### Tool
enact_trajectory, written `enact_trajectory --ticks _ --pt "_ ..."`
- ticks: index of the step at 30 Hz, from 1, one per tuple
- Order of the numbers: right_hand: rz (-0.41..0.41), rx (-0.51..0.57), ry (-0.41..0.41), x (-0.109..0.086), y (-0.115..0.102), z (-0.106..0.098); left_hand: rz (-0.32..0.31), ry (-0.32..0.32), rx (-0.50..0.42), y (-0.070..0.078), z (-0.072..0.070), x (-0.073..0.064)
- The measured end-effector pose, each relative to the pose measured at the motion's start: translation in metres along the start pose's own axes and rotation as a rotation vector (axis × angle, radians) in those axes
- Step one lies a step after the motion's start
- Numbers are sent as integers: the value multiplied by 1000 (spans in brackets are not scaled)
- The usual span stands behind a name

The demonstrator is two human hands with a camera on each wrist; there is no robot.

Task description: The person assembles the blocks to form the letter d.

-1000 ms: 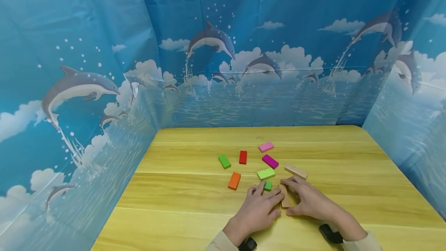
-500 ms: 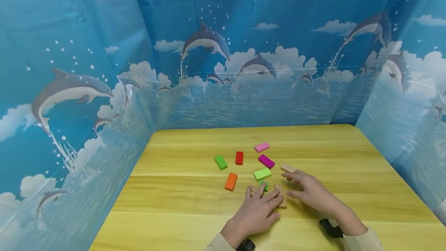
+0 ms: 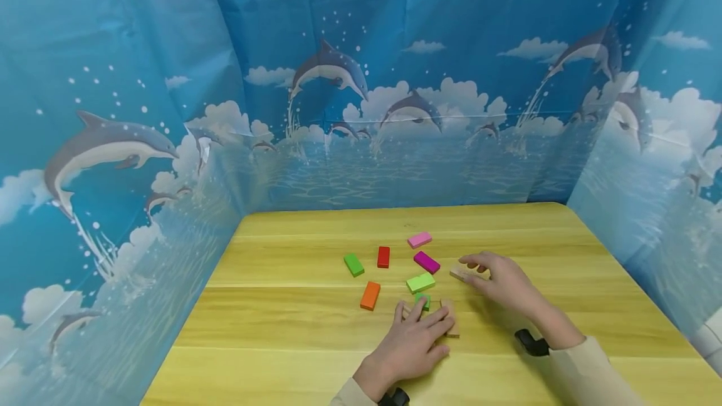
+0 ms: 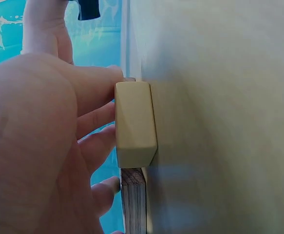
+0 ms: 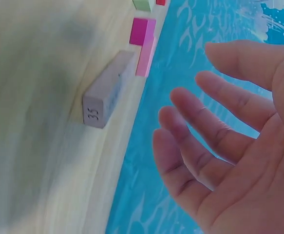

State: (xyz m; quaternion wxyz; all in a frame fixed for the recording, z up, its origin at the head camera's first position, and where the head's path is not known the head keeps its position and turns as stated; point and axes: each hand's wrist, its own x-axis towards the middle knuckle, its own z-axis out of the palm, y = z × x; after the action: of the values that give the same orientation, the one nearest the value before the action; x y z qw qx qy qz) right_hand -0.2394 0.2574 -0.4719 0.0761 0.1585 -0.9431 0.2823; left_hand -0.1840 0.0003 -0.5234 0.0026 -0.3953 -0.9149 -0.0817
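Note:
My left hand (image 3: 410, 344) rests with spread fingers on small wooden blocks near the front middle of the table. A plain wooden block (image 3: 450, 324) lies along its right-hand fingers, and a green block (image 3: 424, 299) shows just past the fingertips. In the left wrist view, the fingers touch a pale wooden block (image 4: 136, 124) and a second block (image 4: 134, 204) lined up with it. My right hand (image 3: 506, 284), fingers loosely bent, hovers at another wooden block (image 3: 458, 273). The right wrist view shows this block (image 5: 107, 92), marked "35" on its end, apart from the fingers.
Beyond the hands lie a light green block (image 3: 420, 282), a magenta block (image 3: 427, 262), a pink block (image 3: 420, 240), a red block (image 3: 383, 257), a green block (image 3: 354, 264) and an orange block (image 3: 370, 295). A dolphin-print curtain (image 3: 361, 174) surrounds the yellow wooden table (image 3: 271, 331).
My right hand has left the plain block beside the left hand and moved away, forward and right, to the printed wooden block. The left hand has stayed on its blocks; the view has shifted slightly.

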Motion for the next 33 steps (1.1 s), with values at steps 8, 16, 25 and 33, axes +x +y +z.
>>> enact_trajectory --ticks 8,16,25,33 --pt "32 32 -61 15 13 0 -2 7 4 -1 -2 -5" --pt "87 70 -108 30 23 7 -3 -2 -8 -3 -3 -4" --pt "144 86 -133 33 34 14 -7 -12 -25 -1 -5 -3" --pt "185 101 -140 30 38 15 -7 -15 -34 -1 -3 0"
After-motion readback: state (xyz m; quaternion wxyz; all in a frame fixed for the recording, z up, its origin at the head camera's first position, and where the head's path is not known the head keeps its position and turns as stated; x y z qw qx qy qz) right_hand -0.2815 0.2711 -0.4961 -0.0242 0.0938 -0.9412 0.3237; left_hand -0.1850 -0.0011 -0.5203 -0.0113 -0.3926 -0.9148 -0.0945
